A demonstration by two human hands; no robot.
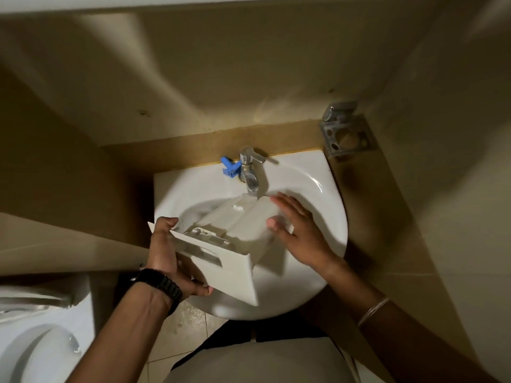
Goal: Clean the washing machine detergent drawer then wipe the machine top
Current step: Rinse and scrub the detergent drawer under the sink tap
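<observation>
The white plastic detergent drawer [232, 244] is tilted over the white wash basin [318, 186], its far end under the chrome tap [250, 172]. My left hand [168, 255], with a black watch on the wrist, grips the drawer's front panel at the near left. My right hand [298, 230] rests against the drawer's right side wall, thumb inside and fingers spread flat outside. Whether water runs from the tap is too blurred to tell.
A blue plastic piece [229, 167] lies on the basin rim left of the tap. A metal holder [345, 131] is fixed in the wall corner at the back right. A white toilet [41, 335] stands at the lower left. Beige tiled walls close in on both sides.
</observation>
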